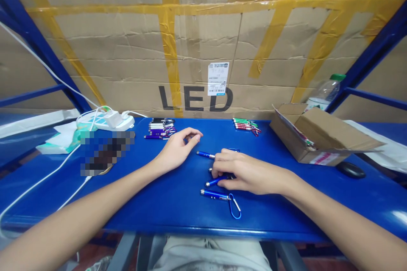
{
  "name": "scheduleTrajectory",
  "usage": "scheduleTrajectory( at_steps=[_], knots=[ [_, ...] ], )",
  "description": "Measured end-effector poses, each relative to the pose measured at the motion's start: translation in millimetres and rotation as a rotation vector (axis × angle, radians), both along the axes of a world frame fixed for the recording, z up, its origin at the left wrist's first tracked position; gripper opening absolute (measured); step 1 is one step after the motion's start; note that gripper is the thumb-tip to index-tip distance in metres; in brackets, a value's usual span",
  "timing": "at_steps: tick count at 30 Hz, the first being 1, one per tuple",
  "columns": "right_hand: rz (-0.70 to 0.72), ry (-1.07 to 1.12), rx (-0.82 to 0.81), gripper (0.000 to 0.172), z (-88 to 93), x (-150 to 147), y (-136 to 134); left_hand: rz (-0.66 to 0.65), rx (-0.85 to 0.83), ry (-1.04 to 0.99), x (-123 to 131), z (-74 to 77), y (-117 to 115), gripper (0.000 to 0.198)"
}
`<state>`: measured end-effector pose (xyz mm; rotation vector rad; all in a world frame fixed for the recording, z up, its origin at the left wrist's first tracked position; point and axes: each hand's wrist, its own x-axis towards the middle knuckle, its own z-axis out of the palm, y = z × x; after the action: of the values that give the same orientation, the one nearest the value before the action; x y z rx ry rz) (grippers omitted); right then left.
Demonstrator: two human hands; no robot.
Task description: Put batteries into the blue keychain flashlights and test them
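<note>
Several small blue keychain flashlights lie on the blue table (178, 203). My right hand (244, 171) rests palm down over a few of them, fingers curled around one blue flashlight (213, 182). Another blue flashlight (205, 154) pokes out beyond its fingers, and one with a blue carabiner (221, 197) lies just in front of the hand. My left hand (179, 146) lies on the table to the left, fingers loosely curled and pinched together near the thumb; I cannot make out anything in them.
A row of purple and blue flashlights (160, 128) lies at the back, and a row of green and red ones (246, 125) to the right. An open cardboard box (313, 135), a black mouse (351, 170), a bottle (324, 91), and a white power strip (111, 120) with cables surround them.
</note>
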<state>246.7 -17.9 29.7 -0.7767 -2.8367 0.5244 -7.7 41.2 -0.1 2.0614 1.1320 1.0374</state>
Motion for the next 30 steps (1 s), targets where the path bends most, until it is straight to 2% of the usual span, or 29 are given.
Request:
scheduleTrajectory(
  at_steps=[3,8,11,13,18,30],
  knots=[
    [-0.023,0.032,0.021,0.007,2.3,2,-1,-0.007,-0.001,-0.009,0,0.4,0,0.032],
    [-0.14,0.116,-0.054,0.016,10.4,4,-4,-0.025,-0.012,-0.018,0,-0.3,0,0.032],
    [-0.192,0.099,-0.044,0.023,12.0,3,-7,-0.025,-0.017,-0.023,0,-0.6,0,0.031],
    [-0.181,0.072,-0.027,0.025,11.6,2,-7,-0.022,-0.021,-0.025,0,-0.3,0,0.031],
    [-0.085,-0.001,-0.012,0.018,10.5,4,-7,-0.018,-0.026,-0.026,0,0.3,0,0.03],
    [-0.048,-0.082,0.033,0.02,10.7,1,-7,-0.03,-0.031,-0.041,1,0.3,0,0.032]
  ],
)
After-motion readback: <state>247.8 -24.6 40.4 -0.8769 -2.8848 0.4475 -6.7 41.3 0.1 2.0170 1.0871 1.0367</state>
